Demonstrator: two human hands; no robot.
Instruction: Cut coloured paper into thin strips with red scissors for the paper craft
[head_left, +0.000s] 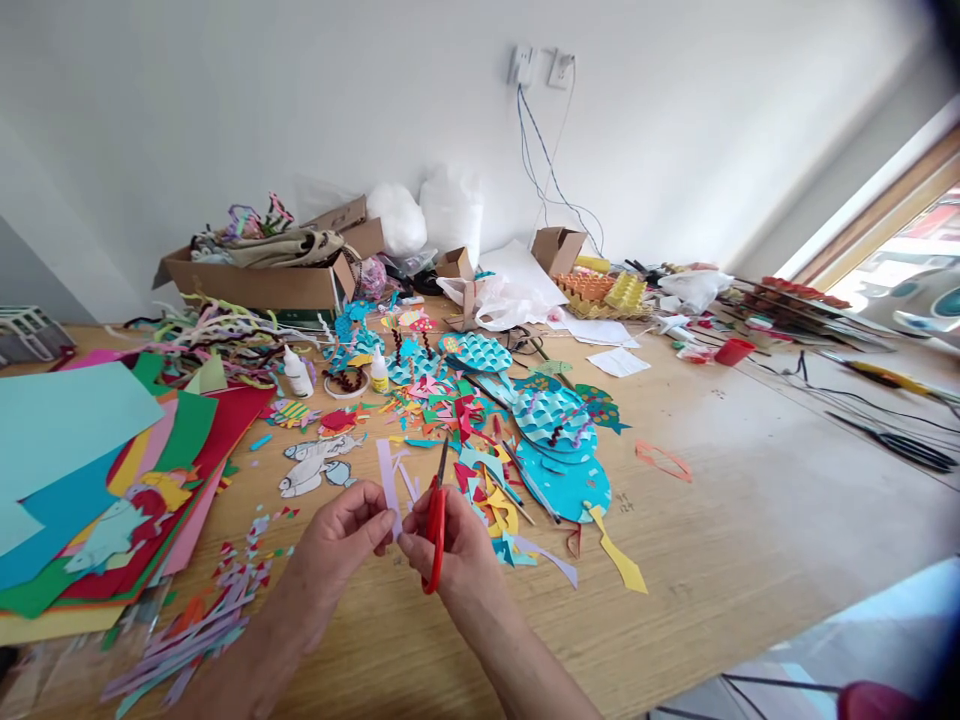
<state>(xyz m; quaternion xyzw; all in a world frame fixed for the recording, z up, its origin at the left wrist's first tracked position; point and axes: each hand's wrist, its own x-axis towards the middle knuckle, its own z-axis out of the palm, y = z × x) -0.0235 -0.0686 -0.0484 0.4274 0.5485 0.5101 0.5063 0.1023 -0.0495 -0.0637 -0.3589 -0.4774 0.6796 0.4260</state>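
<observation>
The left hand [345,540] pinches a narrow, straight lilac paper strip [388,480] between thumb and fingers, the strip standing up above the fingertips, over the light wooden counter [690,570]. The right hand [466,545] is closed around a pair of red-handled metal scissors [435,540], their dark blades pointing up and away from the person. The right thumb and fingertips are just beside the lower end of the strip; whether they touch it is hard to tell.

Just beyond the hands lies a jumble of multicoloured paper scraps [427,395]. To its right are a turquoise round paper piece [570,485] and, partly over it, a blue woven-paper shape [551,412]. Near its lower edge lies a bright yellow angular paper piece [624,560].

Left of the strip lie pale paper fish with drawn outlines [304,475]; behind them stands a white plastic squeeze bottle [298,375]. Nearer the person, by the left forearm, is a heap of thin lilac paper strips [184,640], beside a spread stack of coloured paper sheets [67,430].
</observation>
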